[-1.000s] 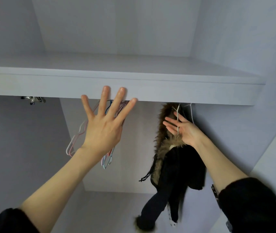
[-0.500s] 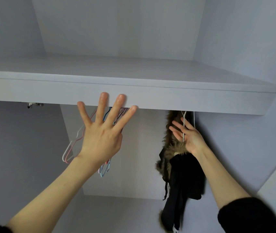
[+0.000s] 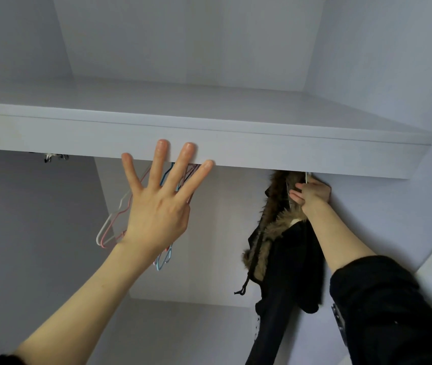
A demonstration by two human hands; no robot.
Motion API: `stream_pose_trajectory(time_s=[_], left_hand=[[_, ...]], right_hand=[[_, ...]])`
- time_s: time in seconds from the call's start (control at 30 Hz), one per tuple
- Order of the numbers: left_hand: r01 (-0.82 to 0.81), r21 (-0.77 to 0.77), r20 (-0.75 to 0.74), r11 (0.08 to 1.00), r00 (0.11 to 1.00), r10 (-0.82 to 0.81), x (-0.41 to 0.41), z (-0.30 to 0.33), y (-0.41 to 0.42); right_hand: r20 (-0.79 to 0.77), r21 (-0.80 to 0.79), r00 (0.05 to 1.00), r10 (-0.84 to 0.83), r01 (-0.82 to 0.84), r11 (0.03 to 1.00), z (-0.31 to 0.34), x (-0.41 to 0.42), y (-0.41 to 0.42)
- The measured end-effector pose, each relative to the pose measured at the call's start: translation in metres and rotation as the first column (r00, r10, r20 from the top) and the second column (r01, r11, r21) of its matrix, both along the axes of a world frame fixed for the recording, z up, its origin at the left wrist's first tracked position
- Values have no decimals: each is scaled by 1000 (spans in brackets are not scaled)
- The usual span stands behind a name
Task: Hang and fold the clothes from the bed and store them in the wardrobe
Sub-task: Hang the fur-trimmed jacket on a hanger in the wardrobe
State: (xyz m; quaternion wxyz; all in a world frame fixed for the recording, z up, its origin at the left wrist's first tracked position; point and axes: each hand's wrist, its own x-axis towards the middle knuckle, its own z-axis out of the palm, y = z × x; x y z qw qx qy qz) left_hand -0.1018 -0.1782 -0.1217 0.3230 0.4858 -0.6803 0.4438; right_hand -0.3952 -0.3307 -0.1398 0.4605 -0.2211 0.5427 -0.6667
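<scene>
Right hand (image 3: 311, 192) grips the hanger wire (image 3: 306, 177) of the soft, bulky fur-trimmed jacket (image 3: 286, 259), judged best carried there; left hand (image 3: 157, 206) open, fingers spread.

Dim, cool, diffuse light; deep shadow under shelf (image 3: 209, 143); wide-angle bending at edges.

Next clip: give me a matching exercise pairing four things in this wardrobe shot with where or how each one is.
Things:
1. left hand
2. right hand
3. empty hangers
4. black coat

States:
A. hanging at the right, fur-trimmed
B. fingers spread, tips at the shelf edge
C. hanging behind the left hand
D. curled round a wire hanger hook just under the shelf

Pairs: 1-B, 2-D, 3-C, 4-A
</scene>
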Motion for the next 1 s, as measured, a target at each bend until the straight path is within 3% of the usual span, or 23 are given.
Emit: stream_pose_trajectory(time_s=[0.07,0.13,0.27,0.43,0.63,0.77,1.0], left_hand=[[4,12,-14,1000,1000,-4,-1,0,2],[17,43,-34,999,999,-16,-5,0,6],[53,120,-115,991,993,-39,-15,-3,17],[262,303,-277,916,944,-178,-35,-26,43],[535,606,-448,590,841,-302,-54,-73,80],[672,653,-551,349,738,-391,-59,-98,118],[713,698,-653,-63,599,-464,-70,-138,224]], right_hand=[[-98,2,994,-57,57,998,-5,-1,0],[-294,23,953,-80,91,996,-9,-1,3],[-616,41,787,-44,88,995,-7,1,34],[-771,38,636,26,5,999,-19,8,119],[-783,125,609,129,-49,991,-45,16,233],[-816,177,570,98,84,981,-63,24,323],[-661,301,746,82,163,940,-100,50,496]])
